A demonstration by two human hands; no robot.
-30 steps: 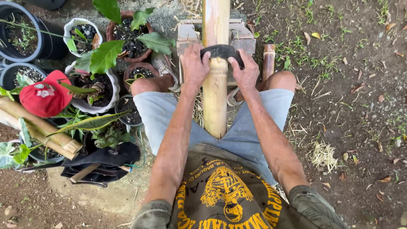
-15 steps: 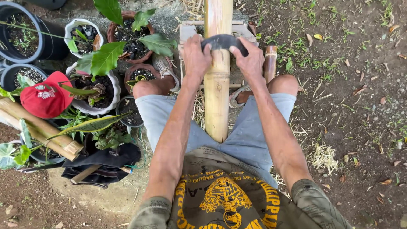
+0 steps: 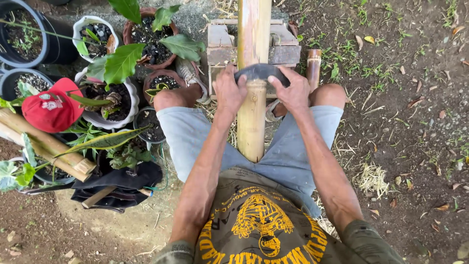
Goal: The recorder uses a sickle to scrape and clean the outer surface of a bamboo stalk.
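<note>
1. One long bamboo pole runs up the middle of the view, its near end lying between the seated person's knees and its far part resting on a wooden block stand; everything below is placed from this pole.
2. Left of the pole stands a cluster of potted plants in dark, white and brown pots, with broad green leaves reaching toward the pole.
3. Further left of the pole, two shorter bamboo lengths lie slanted on the ground near the pots.
4. Below those, still left of the pole, a dark bag lies on the soil with a wooden handle poking from it.
5. A red cap sits on the plants, well left of the pole.
6. Across the pole, on its upper side, lies a dark curved blade, touching the bamboo.
7. The left hand is closed around the blade's left end, just beside the pole.
8. The right hand is closed around the blade's right end, just on the pole's other side.
9. A short bamboo stub stands right of the pole, near the right knee.
</note>
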